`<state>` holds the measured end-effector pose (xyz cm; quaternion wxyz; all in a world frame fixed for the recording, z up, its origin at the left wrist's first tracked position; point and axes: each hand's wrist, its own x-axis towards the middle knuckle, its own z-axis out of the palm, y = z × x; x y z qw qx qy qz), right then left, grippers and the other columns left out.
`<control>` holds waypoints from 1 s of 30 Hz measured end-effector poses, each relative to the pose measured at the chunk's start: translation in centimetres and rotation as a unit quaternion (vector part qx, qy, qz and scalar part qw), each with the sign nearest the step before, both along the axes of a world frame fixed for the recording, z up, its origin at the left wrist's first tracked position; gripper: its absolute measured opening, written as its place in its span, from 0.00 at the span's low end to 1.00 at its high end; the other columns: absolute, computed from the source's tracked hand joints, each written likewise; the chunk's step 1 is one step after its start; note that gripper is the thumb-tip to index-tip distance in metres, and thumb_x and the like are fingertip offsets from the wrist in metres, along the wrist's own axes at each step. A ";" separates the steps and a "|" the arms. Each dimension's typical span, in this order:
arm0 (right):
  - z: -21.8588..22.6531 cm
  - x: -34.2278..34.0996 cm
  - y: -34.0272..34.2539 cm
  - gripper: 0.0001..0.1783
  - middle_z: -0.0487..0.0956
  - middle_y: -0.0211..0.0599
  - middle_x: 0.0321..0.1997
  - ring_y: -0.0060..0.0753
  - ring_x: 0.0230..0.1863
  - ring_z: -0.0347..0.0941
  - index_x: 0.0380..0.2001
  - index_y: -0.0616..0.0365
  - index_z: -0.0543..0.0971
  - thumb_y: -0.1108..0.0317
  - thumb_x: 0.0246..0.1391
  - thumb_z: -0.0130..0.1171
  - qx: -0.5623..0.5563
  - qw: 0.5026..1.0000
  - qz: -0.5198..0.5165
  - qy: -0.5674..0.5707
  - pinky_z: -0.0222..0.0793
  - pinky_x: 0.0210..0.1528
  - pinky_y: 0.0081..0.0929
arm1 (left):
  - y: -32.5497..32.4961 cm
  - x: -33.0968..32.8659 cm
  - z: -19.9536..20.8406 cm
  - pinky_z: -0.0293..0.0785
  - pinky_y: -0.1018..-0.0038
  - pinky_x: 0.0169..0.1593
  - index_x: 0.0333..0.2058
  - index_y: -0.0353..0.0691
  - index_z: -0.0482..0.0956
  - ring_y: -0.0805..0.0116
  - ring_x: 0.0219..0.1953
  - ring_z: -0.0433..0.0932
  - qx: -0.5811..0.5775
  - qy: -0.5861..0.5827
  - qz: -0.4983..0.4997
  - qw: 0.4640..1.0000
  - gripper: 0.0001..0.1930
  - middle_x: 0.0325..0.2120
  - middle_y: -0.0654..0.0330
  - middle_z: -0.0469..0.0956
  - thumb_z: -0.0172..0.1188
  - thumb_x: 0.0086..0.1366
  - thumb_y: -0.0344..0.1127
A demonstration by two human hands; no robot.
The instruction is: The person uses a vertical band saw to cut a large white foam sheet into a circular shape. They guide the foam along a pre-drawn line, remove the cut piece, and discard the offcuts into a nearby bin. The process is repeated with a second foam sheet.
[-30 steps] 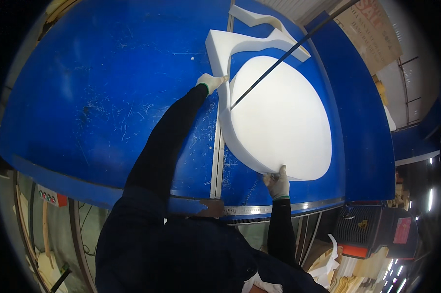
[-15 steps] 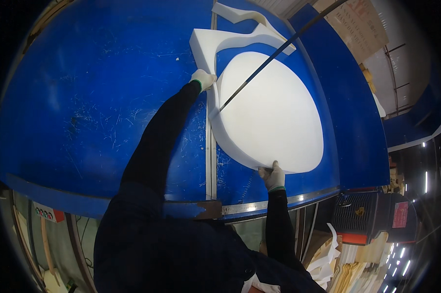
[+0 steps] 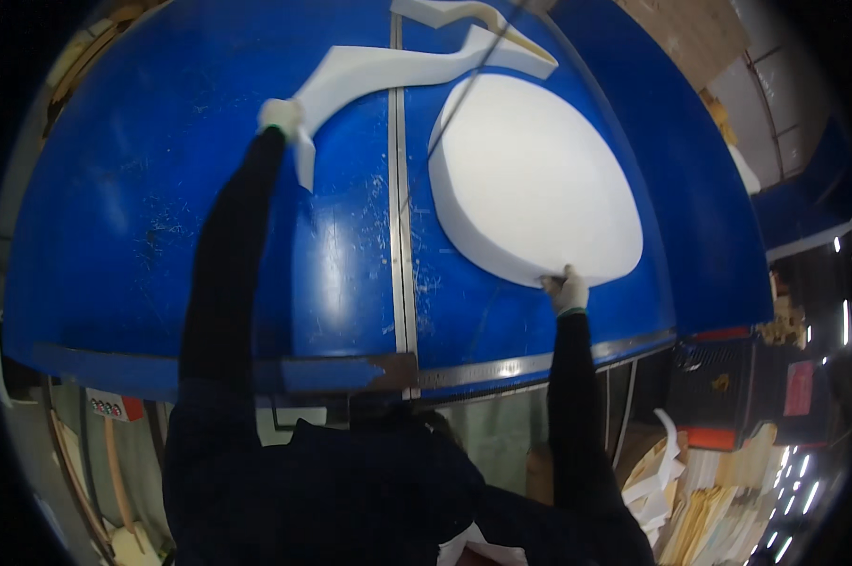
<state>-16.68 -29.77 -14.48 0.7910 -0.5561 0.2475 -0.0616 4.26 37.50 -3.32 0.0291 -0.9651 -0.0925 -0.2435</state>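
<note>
My left hand [image 3: 282, 116], in a pale glove with a green cuff, is closed around the end of a curved white foam offcut [image 3: 379, 74]. A short pointed end of the strip hangs below that hand. A thick, egg-shaped white foam block [image 3: 539, 179] lies flat to the right, separate from the strip. On its near edge is my gloved right hand [image 3: 568, 291], thumb on the top face and fingers at the side. Between the block and the strip, a thin dark upright blade or rod [image 3: 464, 102] runs down toward the table.
The blue table [image 3: 200, 245] has a metal seam [image 3: 398, 236] running front to back and a metal front edge. Another white foam offcut [image 3: 445, 11] lies at the far side. A red button box [image 3: 115, 406] is below left, and a dark motor housing [image 3: 737, 396] stands right.
My left hand has pulled the offcut's near end leftward, away from the block and the blade. The block has shifted slightly right and away from me, with my right hand still on it.
</note>
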 end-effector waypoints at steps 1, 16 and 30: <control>-0.2 -1.9 -2.5 0.21 0.79 0.53 0.47 0.48 0.47 0.79 0.52 0.72 0.71 0.61 0.70 0.47 0.023 0.999 -0.036 0.011 0.80 0.39 0.42 | 1.3 -2.1 0.8 0.80 0.53 0.41 0.31 0.45 0.87 0.50 0.36 0.86 0.169 0.059 -0.006 0.984 0.11 0.33 0.51 0.85 0.56 0.62 0.38; -2.2 -29.8 -18.8 0.22 0.81 0.30 0.44 0.27 0.43 0.75 0.50 0.56 0.76 0.49 0.69 0.52 -0.068 0.991 -0.061 0.095 0.72 0.47 0.32 | 21.7 -50.3 10.0 0.83 0.60 0.43 0.41 0.52 0.88 0.58 0.44 0.86 -0.019 -0.014 0.587 0.809 0.14 0.42 0.60 0.86 0.61 0.63 0.49; -1.4 -26.7 -12.0 0.28 0.76 0.42 0.60 0.41 0.62 0.70 0.59 0.65 0.74 0.59 0.61 0.61 0.177 0.958 -0.136 -0.182 0.63 0.65 0.38 | 16.6 -54.7 -3.5 0.77 0.56 0.39 0.52 0.50 0.82 0.53 0.36 0.81 0.144 -0.034 0.189 0.971 0.21 0.48 0.52 0.80 0.48 0.72 0.53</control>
